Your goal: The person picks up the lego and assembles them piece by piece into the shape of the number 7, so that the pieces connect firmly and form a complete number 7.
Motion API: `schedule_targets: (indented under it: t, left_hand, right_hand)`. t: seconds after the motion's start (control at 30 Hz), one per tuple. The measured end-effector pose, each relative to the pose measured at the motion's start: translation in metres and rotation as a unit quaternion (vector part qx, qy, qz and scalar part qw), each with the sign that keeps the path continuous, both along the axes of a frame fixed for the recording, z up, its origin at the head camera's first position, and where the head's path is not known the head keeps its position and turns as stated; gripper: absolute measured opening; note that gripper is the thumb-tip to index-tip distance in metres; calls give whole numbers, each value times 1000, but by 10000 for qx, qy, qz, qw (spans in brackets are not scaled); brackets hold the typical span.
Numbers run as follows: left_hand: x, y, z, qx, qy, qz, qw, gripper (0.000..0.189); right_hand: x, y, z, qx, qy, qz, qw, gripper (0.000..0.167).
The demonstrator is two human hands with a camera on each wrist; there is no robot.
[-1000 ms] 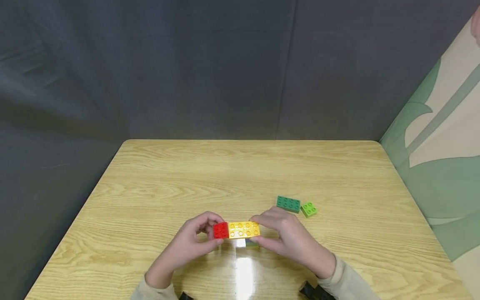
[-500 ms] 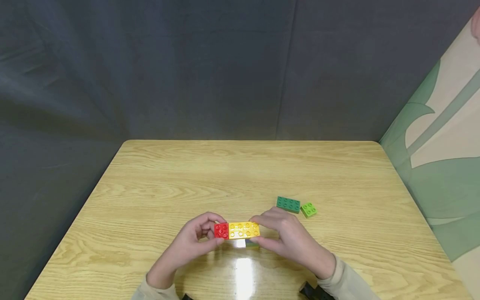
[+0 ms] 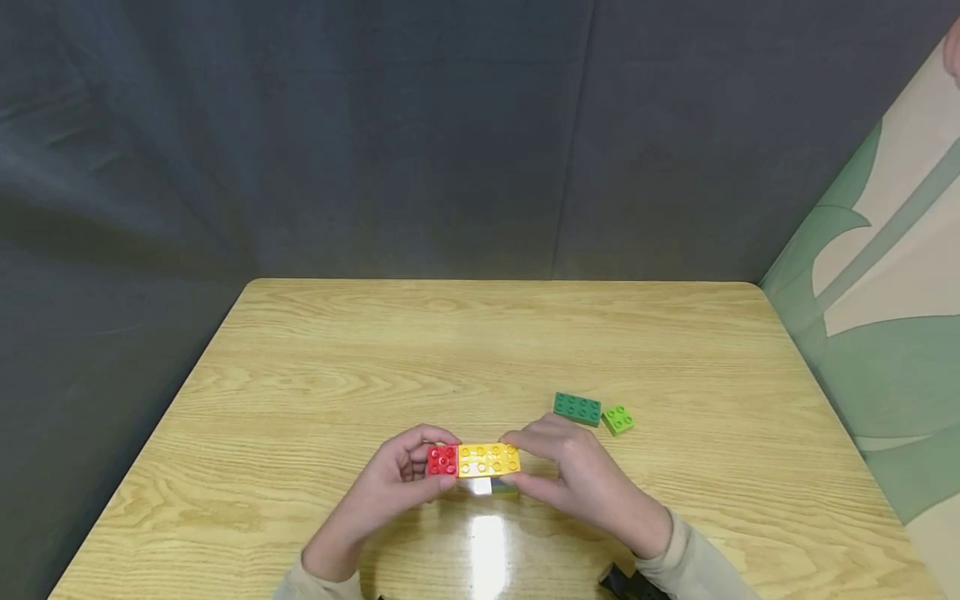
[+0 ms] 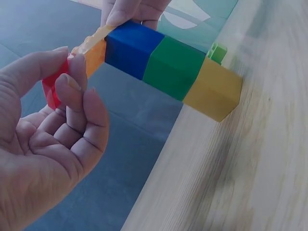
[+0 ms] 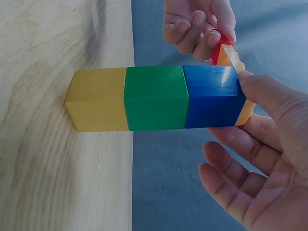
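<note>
A tower of blocks stands on the table: a yellow block (image 5: 98, 103) at the bottom, a green block (image 5: 156, 98) above it, then a blue block (image 5: 212, 98). On top lies a long yellow brick (image 3: 489, 460) with studs, jutting out to the left. My right hand (image 3: 573, 467) pinches this yellow brick at its right end, where it meets the blue block. My left hand (image 3: 390, 483) pinches a small red brick (image 3: 442, 460) between thumb and fingers, against the yellow brick's left end. Whether the two are joined I cannot tell.
A dark green brick (image 3: 577, 409) and a small lime brick (image 3: 618, 419) lie on the wooden table (image 3: 337, 350), beyond my right hand. Black objects (image 3: 630, 581) show near my right sleeve. A dark curtain (image 3: 420, 150) hangs behind the table.
My left hand has shifted slightly right with the red brick, and the narrow gap between the red and yellow bricks has closed. My right hand has stayed nearly still.
</note>
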State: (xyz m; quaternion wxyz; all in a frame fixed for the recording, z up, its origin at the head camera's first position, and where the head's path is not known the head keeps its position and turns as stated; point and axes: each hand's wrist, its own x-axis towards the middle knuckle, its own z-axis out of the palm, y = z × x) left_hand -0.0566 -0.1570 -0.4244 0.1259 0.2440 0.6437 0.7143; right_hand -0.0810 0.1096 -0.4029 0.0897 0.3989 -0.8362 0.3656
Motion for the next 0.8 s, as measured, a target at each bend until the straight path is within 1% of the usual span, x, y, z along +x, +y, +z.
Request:
schedule_targets:
  t: [0.07, 0.23, 0.53, 0.8]
  left_hand:
    - [1, 1, 0, -66, -104, 95, 9999, 34]
    - [2, 3, 1, -102, -179, 280, 9994, 35]
    - [4, 7, 3, -1, -136, 391, 9991, 34]
    - [4, 11, 0, -31, -107, 504, 9987, 35]
  right_hand:
    - [0, 0, 0, 10, 2, -10, 10000, 31]
    - [0, -1, 0, 13, 36, -22, 10000, 31]
    - [0, -1, 2, 28, 14, 8, 10000, 31]
    - [0, -1, 1, -1, 131, 30, 9999, 30]
